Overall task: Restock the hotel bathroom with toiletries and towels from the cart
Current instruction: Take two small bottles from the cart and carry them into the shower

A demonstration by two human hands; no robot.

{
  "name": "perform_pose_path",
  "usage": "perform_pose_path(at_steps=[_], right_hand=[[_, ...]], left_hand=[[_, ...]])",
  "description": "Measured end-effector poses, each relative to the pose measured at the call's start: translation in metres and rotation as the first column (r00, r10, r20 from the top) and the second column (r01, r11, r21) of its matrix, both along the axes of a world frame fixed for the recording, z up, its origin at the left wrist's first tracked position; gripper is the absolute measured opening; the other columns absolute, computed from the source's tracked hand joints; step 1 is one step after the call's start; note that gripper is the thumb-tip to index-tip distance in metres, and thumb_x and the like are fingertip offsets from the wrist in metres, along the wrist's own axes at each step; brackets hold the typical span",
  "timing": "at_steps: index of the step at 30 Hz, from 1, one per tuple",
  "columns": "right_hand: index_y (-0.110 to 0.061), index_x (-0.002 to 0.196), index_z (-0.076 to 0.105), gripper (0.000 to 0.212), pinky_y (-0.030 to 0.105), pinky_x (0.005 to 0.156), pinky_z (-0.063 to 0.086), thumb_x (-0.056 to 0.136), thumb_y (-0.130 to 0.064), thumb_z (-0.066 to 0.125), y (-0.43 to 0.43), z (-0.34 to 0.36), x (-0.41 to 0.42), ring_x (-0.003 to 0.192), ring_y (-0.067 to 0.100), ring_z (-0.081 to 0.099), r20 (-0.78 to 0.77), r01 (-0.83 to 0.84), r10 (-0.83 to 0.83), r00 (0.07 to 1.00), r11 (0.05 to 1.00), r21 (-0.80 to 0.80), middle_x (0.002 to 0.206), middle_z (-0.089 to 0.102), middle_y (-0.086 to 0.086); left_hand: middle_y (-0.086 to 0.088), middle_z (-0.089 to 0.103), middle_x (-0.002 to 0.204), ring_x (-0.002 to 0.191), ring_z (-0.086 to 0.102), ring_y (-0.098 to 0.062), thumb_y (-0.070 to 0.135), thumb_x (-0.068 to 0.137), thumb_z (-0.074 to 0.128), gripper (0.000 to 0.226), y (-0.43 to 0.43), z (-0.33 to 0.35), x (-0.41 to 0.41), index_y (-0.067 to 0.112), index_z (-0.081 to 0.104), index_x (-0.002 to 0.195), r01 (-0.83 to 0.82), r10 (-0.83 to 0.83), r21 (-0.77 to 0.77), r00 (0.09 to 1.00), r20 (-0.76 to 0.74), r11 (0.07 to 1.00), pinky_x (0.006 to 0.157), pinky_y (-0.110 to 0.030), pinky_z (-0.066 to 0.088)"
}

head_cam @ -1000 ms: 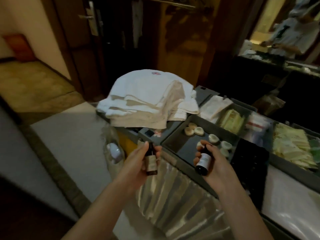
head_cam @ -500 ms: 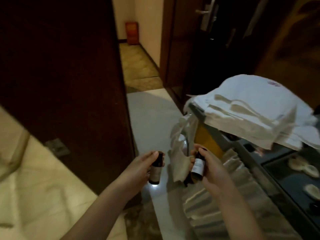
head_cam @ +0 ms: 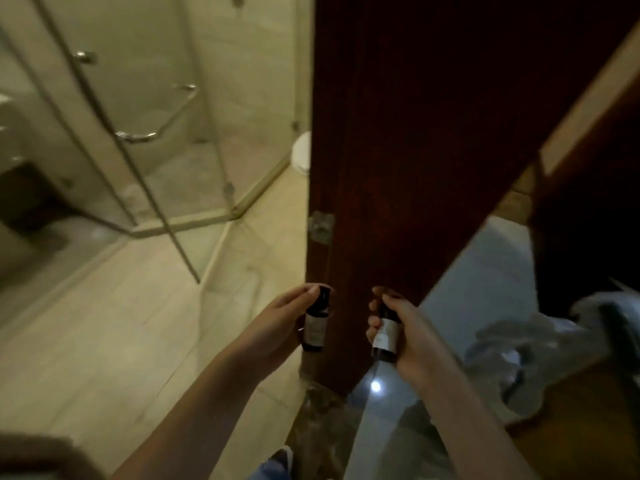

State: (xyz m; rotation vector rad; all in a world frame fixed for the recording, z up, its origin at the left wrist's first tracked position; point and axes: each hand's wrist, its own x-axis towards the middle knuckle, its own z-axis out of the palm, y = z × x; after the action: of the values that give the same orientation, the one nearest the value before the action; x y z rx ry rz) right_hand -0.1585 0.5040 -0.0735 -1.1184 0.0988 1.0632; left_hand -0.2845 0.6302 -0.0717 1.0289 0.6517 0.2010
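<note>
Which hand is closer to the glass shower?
Left. The left hand, holding a little bottle, is lower right of the glass shower; the right hand, gripping a second bottle, is farther right, before the dark door.

Before you: a dark, smooth wooden door (head_cam: 415,133), clear glass shower panels (head_cam: 156,109) with shiny metal handles (head_cam: 136,136), smooth pale floor tiles (head_cam: 104,323). Your left bottle (head_cam: 314,323) and right bottle (head_cam: 386,336) look dark, glossy, matt-labelled.

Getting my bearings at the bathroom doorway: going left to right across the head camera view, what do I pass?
The glass shower enclosure → left hand → left bottle → right bottle → right hand → crumpled clear plastic. The dark door spans the middle, so it's skipped.
</note>
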Motion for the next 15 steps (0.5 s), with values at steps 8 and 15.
perform_pose_path(at_steps=[8,15], right_hand=[[-0.008,0.094,0.060,0.014,0.022,0.047,0.047,0.094,-0.009,0.046,0.108,-0.009,-0.068,0.052,0.012,0.053,-0.028,-0.390,0.394,0.919,0.917,0.088,0.070,0.057,0.005],[-0.007,0.094,0.059,0.013,0.023,0.051,0.050,0.094,-0.010,0.047,0.210,-0.005,-0.137,0.055,0.013,0.054,-0.029,-0.585,0.592,0.806,0.803,0.114,0.071,0.059,0.005]], left_hand=[[-0.003,0.062,0.100,0.090,0.059,-0.015,0.023,0.095,0.044,0.023,0.044,-0.007,-0.106,0.013,0.063,0.103,-0.403,0.404,0.029,0.913,-0.059,0.915,0.070,-0.026,0.045],[-0.004,0.061,0.096,0.088,0.057,-0.017,0.022,0.097,0.041,0.024,0.111,-0.007,-0.191,0.013,0.063,0.099,-0.634,0.634,0.022,0.773,-0.026,0.773,0.071,-0.030,0.043]])
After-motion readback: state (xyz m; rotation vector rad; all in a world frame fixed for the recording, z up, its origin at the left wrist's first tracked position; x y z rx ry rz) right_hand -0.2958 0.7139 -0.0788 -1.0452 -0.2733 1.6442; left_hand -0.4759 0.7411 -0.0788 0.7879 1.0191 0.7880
